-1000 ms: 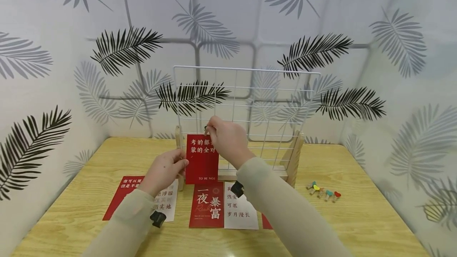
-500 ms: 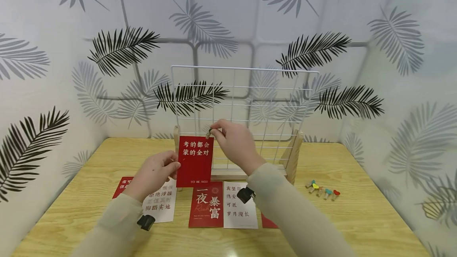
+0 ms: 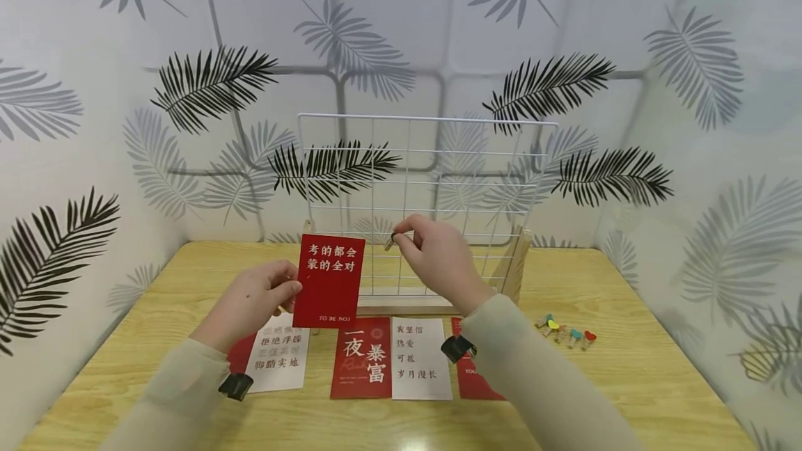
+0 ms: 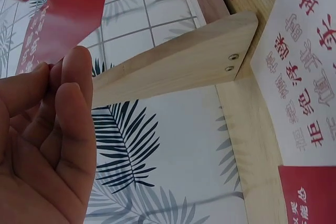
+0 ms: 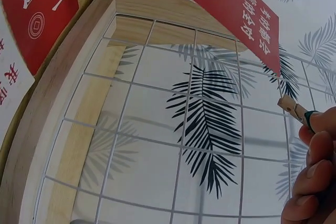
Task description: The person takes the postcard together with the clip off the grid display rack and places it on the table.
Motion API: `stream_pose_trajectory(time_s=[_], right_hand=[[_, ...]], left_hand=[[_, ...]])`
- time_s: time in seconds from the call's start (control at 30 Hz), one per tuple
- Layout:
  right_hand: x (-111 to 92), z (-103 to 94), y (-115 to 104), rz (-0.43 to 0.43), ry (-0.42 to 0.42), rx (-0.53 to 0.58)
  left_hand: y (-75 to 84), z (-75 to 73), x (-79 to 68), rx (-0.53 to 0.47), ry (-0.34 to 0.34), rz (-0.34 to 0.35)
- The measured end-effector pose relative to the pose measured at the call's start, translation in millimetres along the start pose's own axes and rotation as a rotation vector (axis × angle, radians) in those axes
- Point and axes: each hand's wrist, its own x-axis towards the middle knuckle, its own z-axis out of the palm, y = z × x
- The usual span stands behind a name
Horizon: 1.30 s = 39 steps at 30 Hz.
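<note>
My left hand [image 3: 257, 301] pinches a red card [image 3: 328, 291] with white writing by its left edge, upright in front of the grid's left side. To the right of that card, my right hand [image 3: 438, 256] pinches a small wooden clothespin [image 5: 296, 111] between thumb and forefinger. The clothespin stands apart from the card, and its dark top is partly covered by fingers. Behind both hands rises a white wire grid [image 3: 428, 118] in a wooden stand [image 3: 519, 266]. In the left wrist view the card [image 4: 65, 17] reaches away beyond the fingertips.
More cards lie along the table [image 3: 564, 395]: a white card [image 3: 278, 360], a red card [image 3: 361, 367], another white card [image 3: 422, 367] and a red one [image 3: 476, 374] partly under the right forearm. Several heart-topped clothespins [image 3: 567, 333] lie on the right.
The clothespin has come away from the card's top edge and moved right with my right hand. My left hand has carried the card left.
</note>
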Motion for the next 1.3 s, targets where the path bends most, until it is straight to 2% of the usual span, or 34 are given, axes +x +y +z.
stream_pose_trajectory(time_s=[0.17, 0.43, 0.6, 0.8, 0.9, 1.13, 1.3], right_hand=[[-15, -10.2, 11, 0.011, 0.000, 0.004], [-43, -29.4, 34, 0.060, 0.017, 0.013], [-56, -42.0, 53, 0.066, 0.051, 0.007], [-76, -49.0, 75, 0.140, 0.001, 0.009], [-85, -54.7, 83, 0.165, 0.002, 0.011], [-106, -75.1, 106, 0.219, 0.022, -0.034], [-119, -92.1, 125, 0.275, 0.015, -0.063]], left_hand=[[-2.5, -4.1, -4.0, 0.000, -0.001, 0.002], [-14.3, -13.5, -14.2, 0.069, 0.027, 0.037], [-20.2, -21.8, -18.4, 0.067, 0.041, 0.001], [-30.4, -33.5, -25.1, 0.071, 0.047, -0.043], [-34.5, -38.4, -27.0, 0.058, 0.048, -0.057], [-43.8, -45.6, -26.3, 0.062, 0.081, -0.097], [-55.7, -52.3, -23.0, 0.075, 0.121, -0.094]])
